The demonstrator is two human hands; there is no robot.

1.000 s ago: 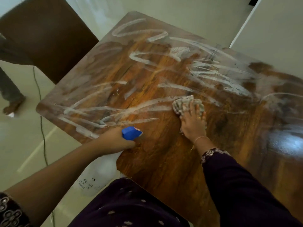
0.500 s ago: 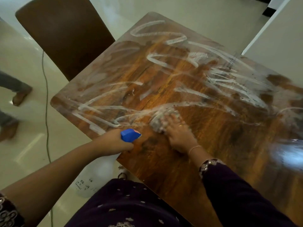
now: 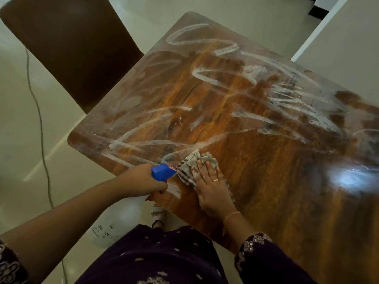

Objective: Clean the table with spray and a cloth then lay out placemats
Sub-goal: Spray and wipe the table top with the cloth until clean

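The wooden table (image 3: 276, 181) is streaked with white foamy smears across its far and left parts. My right hand (image 3: 211, 189) lies flat with straight fingers on a checked grey cloth (image 3: 192, 167), pressing it onto the table near the front left edge. My left hand (image 3: 143, 181) grips a translucent white spray bottle (image 3: 114, 224) with a blue nozzle head (image 3: 162, 171). The bottle hangs just off the table's front left edge, its nozzle almost touching the cloth.
A dark brown chair (image 3: 69, 44) stands at the table's far left corner. A thin cable (image 3: 41, 128) runs along the pale floor on the left. A white wall or cabinet (image 3: 338, 37) rises at the far right. My foot (image 3: 158, 216) shows under the table edge.
My right hand has swept the cloth leftward and toward me, from the table's middle to just beside the spray nozzle. The left hand with the bottle has stayed in place.
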